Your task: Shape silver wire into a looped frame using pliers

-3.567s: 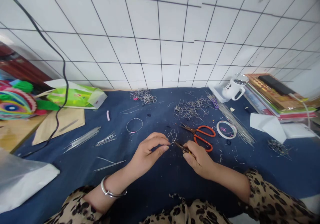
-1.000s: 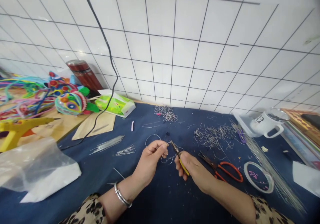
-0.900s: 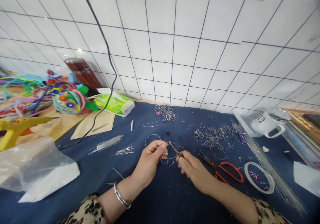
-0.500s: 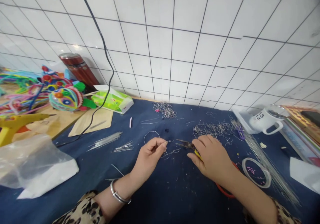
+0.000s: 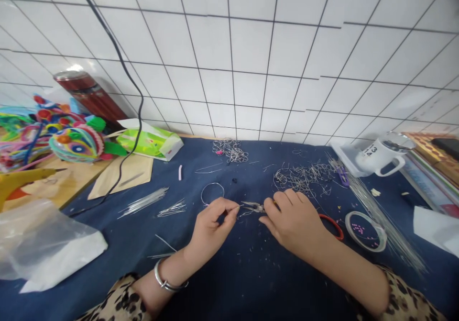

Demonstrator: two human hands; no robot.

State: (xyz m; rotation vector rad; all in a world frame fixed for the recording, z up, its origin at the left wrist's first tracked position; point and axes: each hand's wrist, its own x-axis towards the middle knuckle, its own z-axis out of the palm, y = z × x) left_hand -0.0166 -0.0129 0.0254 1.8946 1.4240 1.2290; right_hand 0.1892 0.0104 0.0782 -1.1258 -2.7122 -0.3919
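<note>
My left hand [image 5: 213, 227] pinches a thin silver wire between thumb and forefinger. The wire's round loop [image 5: 213, 193] rises behind the fingers, and its short end pokes out to the right. Wrapped around the handles of a pair of pliers [image 5: 255, 207] is my right hand [image 5: 292, 220]; the handles are mostly hidden under the palm. The plier jaws point left, close to the fingertips of my left hand. Whether the jaw tips touch the wire end I cannot tell. Small wire scraps [image 5: 245, 213] lie just below the jaws.
Tangled wire [image 5: 304, 177] and long straight wires [image 5: 389, 223] lie at right, beside a round dish of pink beads [image 5: 366, 231] and a white mug [image 5: 382, 156]. Wire bundles [image 5: 145, 201] lie at left, near a plastic bag [image 5: 46, 244]. A black cable [image 5: 124, 62] hangs in front of the wall.
The pliers have turned and come nearer to my left fingertips, with their jaws now further left. My left hand keeps its pinch on the wire. The whole view has shifted slightly.
</note>
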